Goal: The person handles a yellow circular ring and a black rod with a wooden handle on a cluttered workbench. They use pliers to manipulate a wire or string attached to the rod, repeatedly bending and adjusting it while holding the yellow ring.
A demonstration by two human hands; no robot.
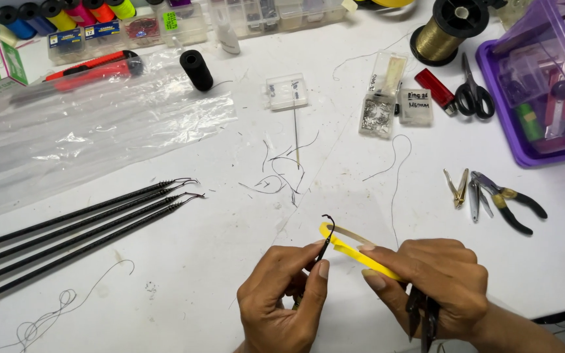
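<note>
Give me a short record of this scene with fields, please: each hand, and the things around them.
left hand: pinches a thin black rod tip
right hand: holds a yellow strip against the tip; dark scissors hang from the palm
surface: white table
left side: four black rods lying parallel
right side: pliers, purple bin
far edge: gold thread spool

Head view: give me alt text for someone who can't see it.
Two hands over a white table: the left hand pinches a thin black rod tip, the right hand holds a yellow strip against it. Four black rods lie left, pliers right.
</note>
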